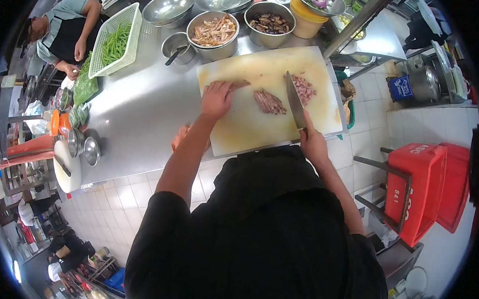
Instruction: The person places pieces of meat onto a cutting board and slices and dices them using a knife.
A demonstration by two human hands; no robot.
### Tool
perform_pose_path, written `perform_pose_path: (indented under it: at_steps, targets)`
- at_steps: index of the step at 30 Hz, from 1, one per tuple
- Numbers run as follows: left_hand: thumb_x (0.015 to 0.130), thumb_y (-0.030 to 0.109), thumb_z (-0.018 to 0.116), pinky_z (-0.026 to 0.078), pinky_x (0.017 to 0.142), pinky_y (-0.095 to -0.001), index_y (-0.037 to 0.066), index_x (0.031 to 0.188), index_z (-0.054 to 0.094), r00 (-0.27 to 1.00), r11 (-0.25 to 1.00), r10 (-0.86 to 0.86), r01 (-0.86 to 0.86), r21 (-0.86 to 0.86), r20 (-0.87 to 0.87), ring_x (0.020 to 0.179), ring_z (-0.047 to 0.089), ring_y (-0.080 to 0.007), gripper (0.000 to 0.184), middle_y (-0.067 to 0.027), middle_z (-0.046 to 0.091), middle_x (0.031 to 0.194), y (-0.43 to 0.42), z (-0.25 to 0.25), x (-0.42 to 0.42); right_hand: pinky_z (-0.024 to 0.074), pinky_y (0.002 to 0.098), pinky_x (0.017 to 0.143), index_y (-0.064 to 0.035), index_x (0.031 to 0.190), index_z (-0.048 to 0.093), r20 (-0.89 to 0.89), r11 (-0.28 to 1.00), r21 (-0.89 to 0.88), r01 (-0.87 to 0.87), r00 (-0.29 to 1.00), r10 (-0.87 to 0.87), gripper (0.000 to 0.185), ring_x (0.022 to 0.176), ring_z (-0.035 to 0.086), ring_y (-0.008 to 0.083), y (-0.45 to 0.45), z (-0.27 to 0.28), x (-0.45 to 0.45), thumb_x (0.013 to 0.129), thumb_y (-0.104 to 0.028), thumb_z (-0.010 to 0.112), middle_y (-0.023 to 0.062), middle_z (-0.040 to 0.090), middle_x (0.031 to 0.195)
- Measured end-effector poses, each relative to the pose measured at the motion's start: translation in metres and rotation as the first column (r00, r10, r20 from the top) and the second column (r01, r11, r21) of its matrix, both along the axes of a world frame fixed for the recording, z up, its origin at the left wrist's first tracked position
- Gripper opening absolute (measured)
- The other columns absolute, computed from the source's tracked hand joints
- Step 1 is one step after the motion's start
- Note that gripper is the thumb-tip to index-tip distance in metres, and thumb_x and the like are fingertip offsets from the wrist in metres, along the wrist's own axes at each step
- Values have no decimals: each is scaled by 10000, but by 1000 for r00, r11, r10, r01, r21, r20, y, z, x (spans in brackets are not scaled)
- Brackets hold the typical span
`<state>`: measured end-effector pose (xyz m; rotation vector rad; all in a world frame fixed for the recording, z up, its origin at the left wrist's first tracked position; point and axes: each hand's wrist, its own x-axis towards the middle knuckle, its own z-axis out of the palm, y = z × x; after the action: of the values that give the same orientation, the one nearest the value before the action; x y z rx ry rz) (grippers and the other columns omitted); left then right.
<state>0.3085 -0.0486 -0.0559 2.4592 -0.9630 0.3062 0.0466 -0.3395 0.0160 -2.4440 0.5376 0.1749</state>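
My right hand (313,144) is wrapped round the handle of a broad kitchen knife (294,101). Its blade lies over the board, between sliced meat (270,102) and a heap of diced meat (304,90). My left hand (216,99) rests on the left side of the white cutting board (245,134), its fingers closed over a strip of meat (240,85) whose end sticks out to the right. Beside the board, a pinkish thing (181,137) is partly hidden by my left forearm; I cannot make out what it is.
Behind the board stand bowls of shredded meat (215,31) and dark cut pieces (269,23), plus a small pot (178,48). A basket of green beans (116,40) is at the left, near another person (68,30). Red crates (417,184) stand at the right.
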Motion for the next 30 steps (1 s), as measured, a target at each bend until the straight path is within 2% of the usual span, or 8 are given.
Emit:
perform_pose_path:
  at_steps: [4, 7, 10, 13, 16, 19, 26, 30]
  targets:
    - [891, 171, 693, 480, 1002, -473, 102, 1288, 710, 996, 996, 89, -89, 11, 17, 1188, 629, -318, 403, -100, 699, 1226, -6, 3, 33, 564, 584, 768, -310, 1709, 197, -14, 999, -50, -2, 1000, 1, 831, 858, 722, 473, 4, 0, 0, 1018, -157, 633, 268, 743, 936]
    - [878, 169, 720, 489, 1001, -503, 116, 1306, 693, 994, 995, 87, -90, 45, 72, 1200, 614, -362, 432, -124, 677, 1260, -16, 6, 49, 564, 589, 766, -310, 1708, 199, 10, 998, -65, 6, 1000, -5, 829, 847, 722, 474, 6, -1, 0, 1017, -162, 633, 269, 740, 922]
    - [881, 166, 721, 483, 1022, -507, 119, 1318, 691, 990, 998, -51, 55, -30, 130, 1240, 595, -363, 441, -134, 656, 1299, -31, 19, 41, 563, 593, 764, -308, 1705, 206, 7, 996, -92, 16, 1000, -15, 820, 844, 722, 476, 9, -1, 1, 1019, -163, 629, 273, 737, 910]
    - [880, 135, 718, 473, 1048, -505, 122, 1333, 683, 971, 977, -202, 209, -44, 126, 1285, 574, -357, 455, -130, 638, 1322, -45, 41, -3, 563, 594, 764, -306, 1702, 215, 12, 994, -99, 34, 999, -33, 808, 848, 723, 474, 13, -2, 2, 1020, -162, 625, 275, 735, 907]
    - [877, 98, 707, 465, 1066, -495, 117, 1325, 688, 916, 916, -396, 399, -43, 60, 1309, 564, -344, 448, -122, 638, 1315, -56, 23, -32, 562, 595, 766, -307, 1702, 214, -3, 993, -107, 42, 999, -42, 805, 849, 725, 473, 14, -3, 2, 1023, -163, 621, 278, 734, 910]
    - [885, 78, 692, 469, 1056, -486, 109, 1297, 704, 882, 881, -471, 471, -52, 9, 1279, 576, -347, 414, -108, 646, 1306, -56, 14, -44, 562, 598, 771, -310, 1706, 196, -12, 995, -94, 31, 999, -33, 815, 855, 725, 478, 12, -2, 4, 1025, -162, 617, 286, 736, 924]
    - [864, 61, 690, 487, 1021, -468, 89, 1218, 706, 926, 928, -372, 371, -30, -58, 1165, 602, -340, 356, -97, 656, 1201, -51, 13, -51, 538, 604, 756, -249, 1704, 232, 57, 1000, 15, -26, 998, 25, 808, 850, 705, 516, -4, -4, 6, 1006, -116, 615, 317, 718, 891]
    - [853, 54, 691, 490, 1018, -466, 103, 1201, 702, 946, 947, -321, 320, -24, -55, 1170, 596, -336, 352, -94, 648, 1201, -57, 13, -59, 540, 605, 772, -263, 1704, 217, 0, 997, 20, -70, 998, 70, 811, 858, 706, 514, -12, 1, 9, 1011, -120, 613, 315, 723, 906]
